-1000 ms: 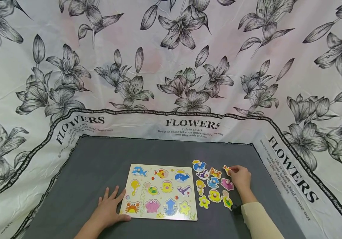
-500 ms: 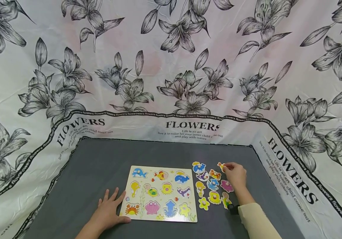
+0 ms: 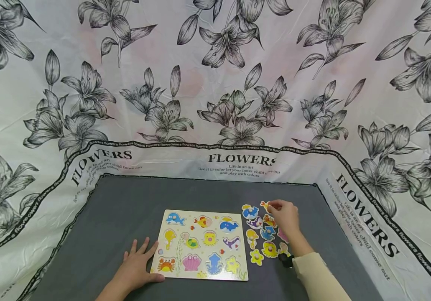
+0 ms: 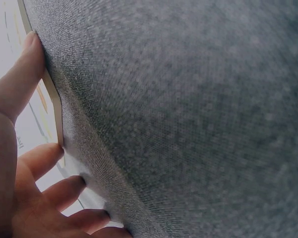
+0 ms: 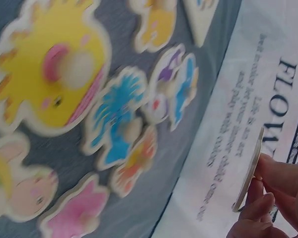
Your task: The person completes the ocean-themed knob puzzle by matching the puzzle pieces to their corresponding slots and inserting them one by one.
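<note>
Two hands at work around a picture board (image 3: 202, 247), which lies flat on a dark grey tabletop (image 3: 144, 194). The left hand (image 3: 136, 266), at 8 o'clock of the board, has its fingers spread and grips nothing; forefinger and thumb touch the edges either side of the near-left corner, a placement that probably guards against sliding. The right hand (image 3: 286, 216), between 2 and 3 o'clock, pinches an orange-tailed piece (image 3: 264, 204) between thumb and fingers; this piece, at 2 o'clock, appears edge-on in the right-wrist view, and whether it is held by a knob cannot be told. The loose pieces (image 3: 267, 233) lie at 3 o'clock, just beside the board, presumably for a short reach: a blue whale (image 3: 250, 212) at the group's 11 o'clock, a yellow star (image 3: 256, 257) at its 7. Their upward-facing knobs (image 5: 131, 130) likely make grasping easy.
</note>
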`<state>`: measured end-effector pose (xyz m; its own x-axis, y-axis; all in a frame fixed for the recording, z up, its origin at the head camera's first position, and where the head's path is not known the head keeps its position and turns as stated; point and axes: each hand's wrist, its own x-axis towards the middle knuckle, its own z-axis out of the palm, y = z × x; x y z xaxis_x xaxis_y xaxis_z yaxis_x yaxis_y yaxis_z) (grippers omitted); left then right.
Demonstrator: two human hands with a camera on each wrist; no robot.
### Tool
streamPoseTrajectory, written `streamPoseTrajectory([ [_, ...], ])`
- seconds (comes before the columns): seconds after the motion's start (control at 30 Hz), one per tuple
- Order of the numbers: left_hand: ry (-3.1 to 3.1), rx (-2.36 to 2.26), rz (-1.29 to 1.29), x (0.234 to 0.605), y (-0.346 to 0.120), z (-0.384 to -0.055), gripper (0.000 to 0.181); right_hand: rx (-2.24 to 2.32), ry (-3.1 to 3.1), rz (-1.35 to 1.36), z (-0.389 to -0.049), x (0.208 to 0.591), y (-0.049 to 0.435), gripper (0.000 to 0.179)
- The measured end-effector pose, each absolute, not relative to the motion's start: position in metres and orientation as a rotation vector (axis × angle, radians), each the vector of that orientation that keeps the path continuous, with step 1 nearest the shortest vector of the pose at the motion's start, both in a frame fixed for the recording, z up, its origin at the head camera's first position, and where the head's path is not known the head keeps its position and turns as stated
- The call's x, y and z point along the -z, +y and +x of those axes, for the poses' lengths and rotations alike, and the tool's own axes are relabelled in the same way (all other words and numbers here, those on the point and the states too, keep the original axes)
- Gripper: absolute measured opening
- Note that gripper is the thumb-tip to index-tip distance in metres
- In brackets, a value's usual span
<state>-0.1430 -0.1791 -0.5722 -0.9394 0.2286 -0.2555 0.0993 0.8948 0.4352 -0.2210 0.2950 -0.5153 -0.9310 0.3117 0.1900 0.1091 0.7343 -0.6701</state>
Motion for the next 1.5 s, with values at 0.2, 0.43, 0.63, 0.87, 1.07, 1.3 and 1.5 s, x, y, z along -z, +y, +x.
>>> streamPoseTrajectory([
  [0.2,2.749,-0.619,0.248,0.576,-0.179,-0.141,0.117,-1.032,-2.674,-0.261,-0.224,0.511,0.276,0.019],
  [0.43,2.725,-0.631,0.212,0.578,-0.178,-0.137,0.119,-1.024,-2.718,-0.178,-0.228,0.511,0.258,0.016],
  [0.63,2.724,-0.645,0.201,0.578,-0.179,-0.138,0.119,-1.05,-2.709,-0.154,-0.233,0.51,0.243,0.013],
  [0.87,2.73,-0.628,0.202,0.576,-0.18,-0.14,0.119,-1.091,-2.715,-0.131,-0.237,0.51,0.226,0.012],
  [1.07,2.725,-0.609,0.201,0.573,-0.179,-0.141,0.118,-1.078,-2.703,-0.083,-0.242,0.509,0.214,0.011],
  [1.3,2.731,-0.593,0.195,0.574,-0.178,-0.145,0.119,-1.066,-2.701,-0.047,-0.246,0.509,0.201,0.009],
  [1.5,2.733,-0.578,0.191,0.573,-0.178,-0.145,0.119,-1.071,-2.718,-0.039,-0.245,0.511,0.188,0.009],
])
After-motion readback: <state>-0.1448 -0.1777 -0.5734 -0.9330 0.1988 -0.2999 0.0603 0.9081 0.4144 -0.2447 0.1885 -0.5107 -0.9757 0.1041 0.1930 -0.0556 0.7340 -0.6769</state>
